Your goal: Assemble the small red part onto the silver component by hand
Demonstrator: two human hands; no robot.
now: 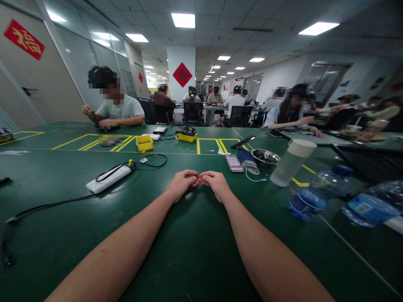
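Observation:
My left hand (182, 185) and my right hand (216, 184) meet fingertip to fingertip just above the green table (195, 243). Between the left thumb and fingers is a small red piece (197, 176), mostly covered. The right thumb and forefinger pinch a small orange piece (201, 177), which almost touches the red one. Both are too small and too hidden to name their kind. Whether they are joined, I cannot tell.
A white power bank (110, 179) with black cables lies left. Yellow trays (145, 144) stand farther back. To the right are a metal bowl (266, 157), a frosted cup (291, 163) and water bottles (317, 193). Another person (118, 109) sits across the table.

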